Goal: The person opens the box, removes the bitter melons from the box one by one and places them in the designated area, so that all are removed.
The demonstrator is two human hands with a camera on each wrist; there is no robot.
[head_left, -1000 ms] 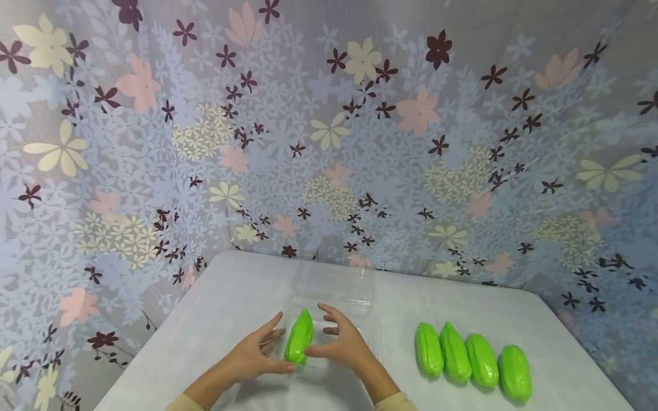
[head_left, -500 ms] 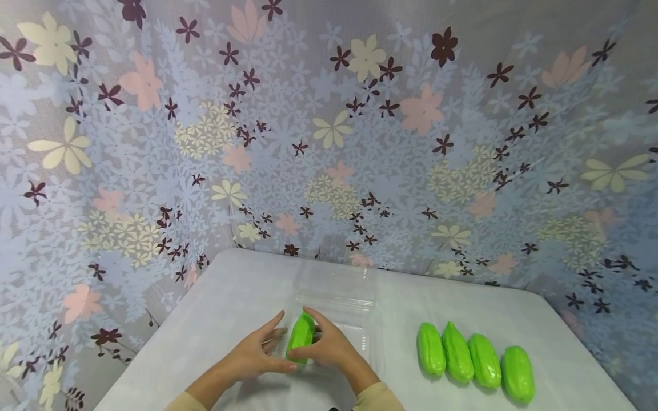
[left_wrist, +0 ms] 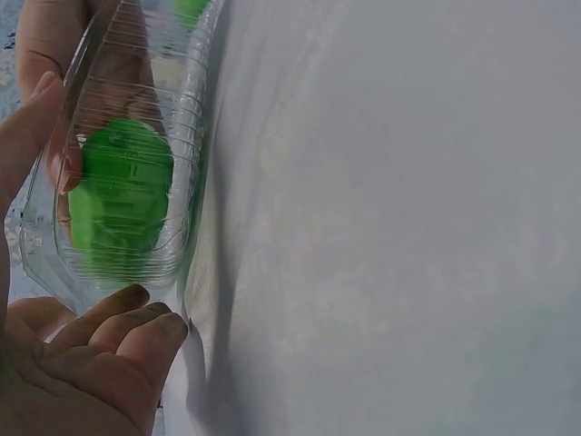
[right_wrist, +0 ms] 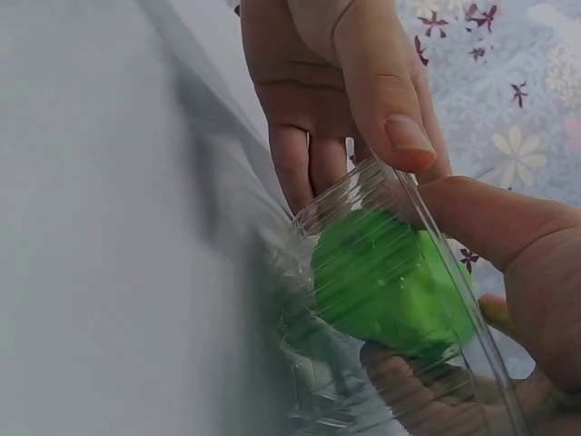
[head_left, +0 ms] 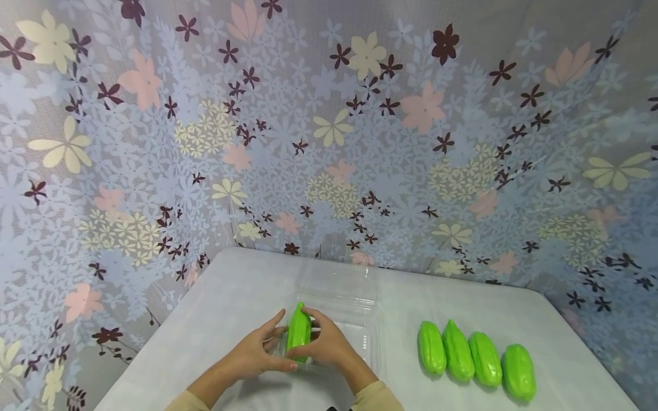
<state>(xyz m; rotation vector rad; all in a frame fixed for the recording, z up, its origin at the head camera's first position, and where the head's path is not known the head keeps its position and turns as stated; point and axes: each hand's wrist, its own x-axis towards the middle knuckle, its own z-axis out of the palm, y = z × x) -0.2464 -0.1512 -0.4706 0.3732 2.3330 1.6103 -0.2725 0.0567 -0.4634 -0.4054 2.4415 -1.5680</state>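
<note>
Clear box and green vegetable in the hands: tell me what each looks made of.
Clear box: thin transparent plastic, glossy, judging by its moulded ribs and glare. Green vegetable: probably a plastic or rubber replica, given its uniform bright green and smooth sheen; real produce cannot be ruled out.

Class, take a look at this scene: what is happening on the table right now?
A person works with both hands at a clear plastic container on a white table. The right hand grips a green vegetable at the container's left end, while the left hand rests against the container's side with straight fingers. Four more green vegetables lie in a row to the right, untouched.
</note>
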